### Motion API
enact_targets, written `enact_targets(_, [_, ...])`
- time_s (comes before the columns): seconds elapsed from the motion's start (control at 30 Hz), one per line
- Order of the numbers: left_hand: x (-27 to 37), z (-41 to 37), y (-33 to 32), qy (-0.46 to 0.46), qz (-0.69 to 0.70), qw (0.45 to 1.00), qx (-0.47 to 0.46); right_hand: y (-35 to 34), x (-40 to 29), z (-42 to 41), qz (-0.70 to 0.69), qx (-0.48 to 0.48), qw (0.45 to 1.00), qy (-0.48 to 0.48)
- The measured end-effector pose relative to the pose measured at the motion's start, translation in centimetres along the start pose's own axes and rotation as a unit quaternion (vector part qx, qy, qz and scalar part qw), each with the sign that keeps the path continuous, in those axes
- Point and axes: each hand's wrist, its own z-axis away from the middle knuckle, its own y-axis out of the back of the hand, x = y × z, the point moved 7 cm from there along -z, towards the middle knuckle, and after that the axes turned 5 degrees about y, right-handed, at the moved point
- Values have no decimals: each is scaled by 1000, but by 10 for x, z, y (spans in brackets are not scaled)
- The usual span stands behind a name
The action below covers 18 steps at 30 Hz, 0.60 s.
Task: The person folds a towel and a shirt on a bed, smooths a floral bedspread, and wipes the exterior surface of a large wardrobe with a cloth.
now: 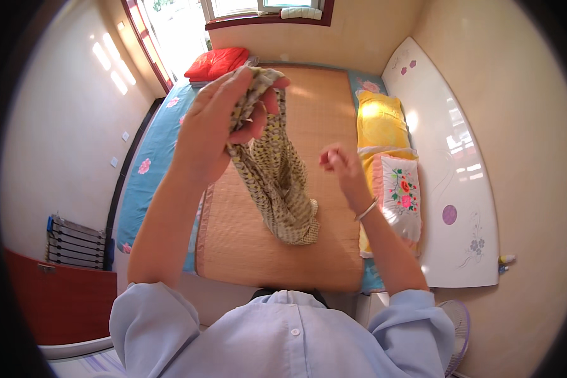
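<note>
My left hand, raised over the bed, grips the upper end of a patterned yellow, grey and black cloth item. The fabric hangs down from it in a long, bunched loop, and its lower end is over the woven bamboo mat; whether it touches the mat cannot be told. To the right of the cloth and apart from it is my right hand, its fingers curled and somewhat blurred, with a bracelet on the wrist. Nothing can be seen in that hand.
Yellow pillows and an embroidered pillow lie along the white headboard. A folded red quilt is at the far left corner, on the blue floral sheet. A fan stands at the lower right.
</note>
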Motion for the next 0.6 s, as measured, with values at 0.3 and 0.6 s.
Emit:
enact_targets(0.3, [15, 16, 12, -11, 4, 999, 36, -159, 76, 124, -572, 1, 757, -316])
enact_targets(0.6, [21, 44, 80, 19, -34, 985, 170, -60, 34, 79, -702, 45, 709, -53])
